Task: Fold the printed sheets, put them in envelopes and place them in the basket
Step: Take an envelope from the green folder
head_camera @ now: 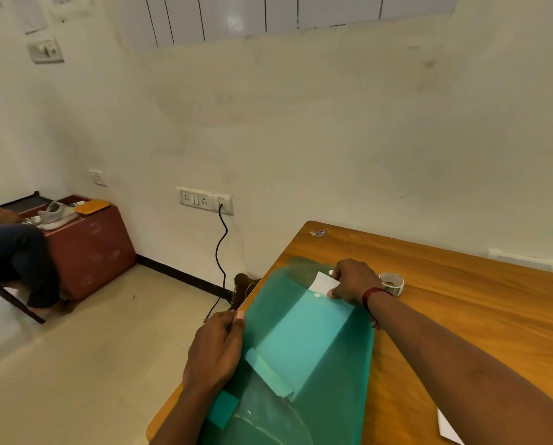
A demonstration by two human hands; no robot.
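In the head view, lower centre, a translucent green envelope [342,364] lay on the desk [461,300] with a white sheet [322,282] mostly inside and one corner poking from its mouth. The right hand [353,281] fingers gripped that corner. The left hand [215,348] fingers pinched the envelope's left edge. A sticker [317,233] further up the frame was too blurred to read.

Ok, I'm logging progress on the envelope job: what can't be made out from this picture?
- Print on the sheet, head view: tinted by the green envelope, its end covered by the right hand.
- The basket: nowhere in the head view.
- The white paper at bottom right, head view: cut off by the frame edge.
- Label on the tape roll, head view: too small to read.
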